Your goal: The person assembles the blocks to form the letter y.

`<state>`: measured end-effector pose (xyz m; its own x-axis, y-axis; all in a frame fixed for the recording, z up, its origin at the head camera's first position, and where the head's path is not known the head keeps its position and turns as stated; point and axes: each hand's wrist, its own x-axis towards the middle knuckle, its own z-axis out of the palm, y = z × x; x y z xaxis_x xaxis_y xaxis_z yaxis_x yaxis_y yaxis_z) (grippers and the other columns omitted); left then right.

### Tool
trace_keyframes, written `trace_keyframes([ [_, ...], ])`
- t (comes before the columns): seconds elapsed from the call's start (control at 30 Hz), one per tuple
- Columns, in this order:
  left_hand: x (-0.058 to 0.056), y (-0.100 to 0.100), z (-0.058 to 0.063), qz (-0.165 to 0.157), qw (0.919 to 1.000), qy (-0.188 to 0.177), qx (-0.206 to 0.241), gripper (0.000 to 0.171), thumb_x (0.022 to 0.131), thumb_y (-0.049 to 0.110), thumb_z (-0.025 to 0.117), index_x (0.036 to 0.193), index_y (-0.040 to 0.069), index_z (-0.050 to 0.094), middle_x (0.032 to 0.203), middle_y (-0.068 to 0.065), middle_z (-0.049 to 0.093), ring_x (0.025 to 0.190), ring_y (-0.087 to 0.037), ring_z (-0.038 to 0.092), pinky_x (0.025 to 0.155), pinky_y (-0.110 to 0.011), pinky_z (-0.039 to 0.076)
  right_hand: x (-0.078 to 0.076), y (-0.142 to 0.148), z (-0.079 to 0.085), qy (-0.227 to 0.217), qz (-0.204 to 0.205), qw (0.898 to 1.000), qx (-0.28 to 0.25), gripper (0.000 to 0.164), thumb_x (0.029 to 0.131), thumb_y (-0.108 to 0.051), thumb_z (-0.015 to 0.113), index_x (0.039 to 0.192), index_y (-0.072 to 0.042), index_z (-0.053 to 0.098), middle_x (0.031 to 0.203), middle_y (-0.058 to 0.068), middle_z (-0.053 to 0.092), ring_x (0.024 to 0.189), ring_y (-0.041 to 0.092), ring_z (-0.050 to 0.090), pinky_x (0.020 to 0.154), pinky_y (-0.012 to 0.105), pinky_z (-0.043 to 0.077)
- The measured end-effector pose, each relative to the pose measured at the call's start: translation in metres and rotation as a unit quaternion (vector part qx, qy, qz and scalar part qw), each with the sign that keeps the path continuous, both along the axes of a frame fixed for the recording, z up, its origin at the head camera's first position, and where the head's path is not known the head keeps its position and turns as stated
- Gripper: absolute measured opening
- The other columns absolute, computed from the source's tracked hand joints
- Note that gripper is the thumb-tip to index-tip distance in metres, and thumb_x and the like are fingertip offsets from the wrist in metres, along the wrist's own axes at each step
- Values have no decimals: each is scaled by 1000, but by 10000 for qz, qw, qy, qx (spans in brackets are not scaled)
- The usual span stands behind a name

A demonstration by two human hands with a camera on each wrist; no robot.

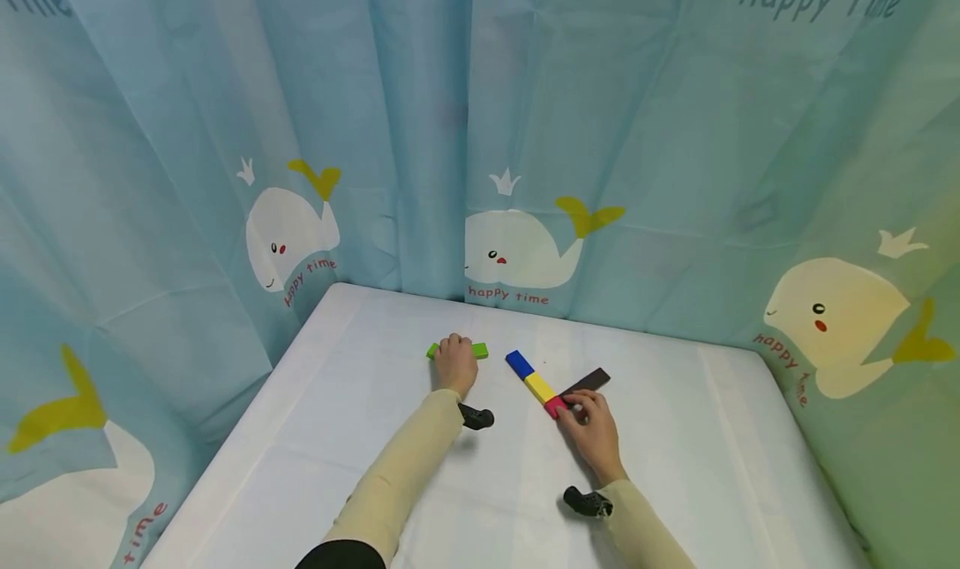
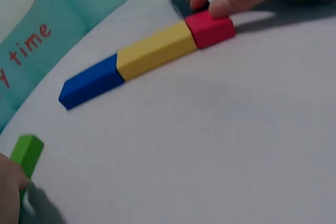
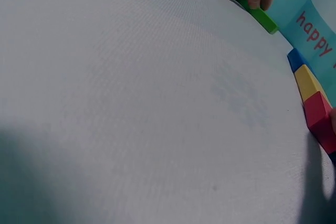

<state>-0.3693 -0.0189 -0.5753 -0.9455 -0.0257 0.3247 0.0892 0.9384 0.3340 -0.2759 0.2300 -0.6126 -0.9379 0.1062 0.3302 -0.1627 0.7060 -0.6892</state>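
My left hand (image 1: 456,364) grips a long green block (image 1: 481,351) at the far left of the table, fingers over its middle and both ends showing. To the right, a blue block (image 1: 519,364), a yellow block (image 1: 538,388) and a red block (image 1: 554,406) lie end to end in a slanting row. My right hand (image 1: 596,429) pinches the red block at the near end of this row, its thumb on the block in the left wrist view. A long black block (image 1: 589,382) slants off beyond the red one, its near end partly hidden by the fingers.
The blocks lie on a white-covered table (image 1: 360,336). Behind it hangs a blue curtain (image 1: 420,136) printed with whales, close along the far edge. Each wrist wears a black camera mount, one of them the left mount (image 1: 477,417), jutting out over the table.
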Motion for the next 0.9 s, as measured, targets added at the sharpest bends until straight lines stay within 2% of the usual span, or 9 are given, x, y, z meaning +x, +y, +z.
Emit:
trace_keyframes([
  [0.1, 3, -4, -2, -100, 9999, -80, -60, 15, 91, 8, 66, 106, 6, 69, 104, -11, 62, 95, -28, 57, 82, -42, 45, 0, 2, 1, -28, 64, 10000, 16, 25, 85, -15, 78, 106, -3, 71, 118, 11, 57, 83, 19, 53, 71, 31, 42],
  [0.27, 3, -6, -1, -276, 9995, 40, -114, 16, 90, 5, 67, 105, 6, 71, 100, -11, 62, 93, -29, 59, 81, -43, 46, -2, 6, 4, -190, 181, 9996, 91, 26, 85, -15, 78, 107, -3, 71, 118, 12, 56, 83, 19, 51, 70, 30, 42],
  [0.47, 2, -6, -5, -284, 9995, 58, -110, 16, 89, 4, 67, 104, 7, 72, 99, -10, 62, 93, -28, 59, 82, -42, 45, -6, 8, 8, -394, 296, 9986, 195, 27, 84, -14, 77, 108, -3, 70, 119, 12, 55, 84, 19, 53, 72, 32, 44],
  [0.63, 6, -6, -4, -336, 9990, 277, 32, 14, 88, 2, 69, 101, 3, 72, 95, -12, 62, 89, -29, 59, 80, -42, 45, -5, 6, 6, -229, 259, 9992, 215, 25, 85, -15, 77, 106, -3, 70, 116, 12, 56, 81, 18, 53, 70, 31, 43],
  [0.67, 5, -6, -6, -339, 9985, 426, -10, 13, 88, 2, 68, 100, 4, 72, 93, -11, 62, 88, -28, 59, 79, -41, 45, -5, 5, 5, -183, 231, 9993, 209, 24, 85, -16, 77, 105, -3, 70, 116, 11, 56, 81, 18, 52, 69, 30, 43],
  [0.77, 8, -7, -5, -352, 9983, 469, 9, 12, 88, 3, 68, 100, 3, 72, 93, -11, 62, 88, -28, 59, 79, -41, 44, -4, 2, 3, -79, 126, 9998, 165, 23, 86, -17, 76, 104, -5, 71, 115, 10, 56, 79, 16, 51, 68, 29, 42],
  [0.87, 9, -7, -3, -353, 9986, 380, 29, 13, 90, 4, 67, 102, 3, 72, 95, -12, 62, 89, -28, 59, 80, -41, 45, -3, -1, 1, -42, 12, 9999, 142, 21, 87, -18, 75, 103, -6, 70, 115, 8, 56, 79, 15, 51, 68, 30, 42],
  [0.9, 10, -7, -1, -356, 9991, 233, 80, 14, 90, 3, 67, 104, 2, 72, 97, -13, 63, 91, -29, 59, 82, -42, 45, -2, -2, 1, -41, -21, 9999, 134, 21, 87, -18, 75, 103, -6, 70, 115, 8, 56, 79, 15, 51, 68, 30, 42],
])
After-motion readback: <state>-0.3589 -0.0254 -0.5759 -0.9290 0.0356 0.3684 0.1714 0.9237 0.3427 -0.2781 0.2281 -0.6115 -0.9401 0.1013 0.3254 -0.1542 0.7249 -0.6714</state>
